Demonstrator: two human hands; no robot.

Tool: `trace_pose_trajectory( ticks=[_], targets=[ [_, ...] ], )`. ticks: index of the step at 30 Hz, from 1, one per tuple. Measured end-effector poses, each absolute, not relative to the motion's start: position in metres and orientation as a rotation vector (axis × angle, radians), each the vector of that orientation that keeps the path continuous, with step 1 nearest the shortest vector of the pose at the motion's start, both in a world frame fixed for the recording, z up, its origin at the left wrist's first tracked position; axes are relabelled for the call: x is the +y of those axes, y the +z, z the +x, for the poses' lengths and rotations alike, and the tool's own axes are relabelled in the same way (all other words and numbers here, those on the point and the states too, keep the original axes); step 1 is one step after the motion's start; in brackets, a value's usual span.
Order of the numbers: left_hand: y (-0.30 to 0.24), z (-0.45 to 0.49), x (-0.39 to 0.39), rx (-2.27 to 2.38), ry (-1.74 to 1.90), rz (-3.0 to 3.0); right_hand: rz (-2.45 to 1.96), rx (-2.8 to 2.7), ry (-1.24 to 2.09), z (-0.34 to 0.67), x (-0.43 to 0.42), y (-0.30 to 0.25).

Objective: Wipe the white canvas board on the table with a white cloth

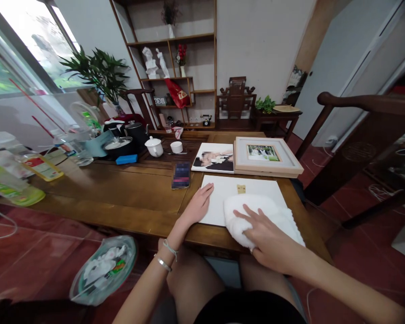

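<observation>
A white rectangular panel lies flat near the table's front edge, with a small gold-coloured metal hanger plate on its upper part. My left hand rests on the panel's left edge, fingers stretched out and holding nothing. A fluffy white towel is bunched over the panel's right half and hangs past its lower right corner. My right hand presses down on this towel, its fingers bent into the pile. The part of the panel under the towel is hidden.
Behind the panel lie a photo panel and a light wooden picture frame. A phone sits to the left. Farther left stand a white lidded cup, a blue sponge and bottles. A lined waste bin is on the floor.
</observation>
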State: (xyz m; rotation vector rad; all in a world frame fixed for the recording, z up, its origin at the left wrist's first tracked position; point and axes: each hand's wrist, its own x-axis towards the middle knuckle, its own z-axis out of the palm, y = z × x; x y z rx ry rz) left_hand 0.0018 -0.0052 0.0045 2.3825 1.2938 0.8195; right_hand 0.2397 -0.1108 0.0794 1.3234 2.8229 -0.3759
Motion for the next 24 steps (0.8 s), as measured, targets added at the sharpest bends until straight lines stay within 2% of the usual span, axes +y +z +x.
trace_pose_trajectory(
  ticks=[12, 21, 24],
  targets=[
    [0.000, -0.001, -0.002, 1.270, 0.877, 2.377, 1.544, 2.745, -0.116, 0.223, -0.023, 0.078],
    [0.001, 0.000, -0.003, 1.265, 0.864, 2.392, 1.294, 2.800, -0.231, 0.200, -0.112, 0.082],
    [0.002, 0.000, -0.003, 1.264, 0.860, 2.397, 1.279, 2.834, -0.261, 0.202, -0.108, 0.080]
  ],
)
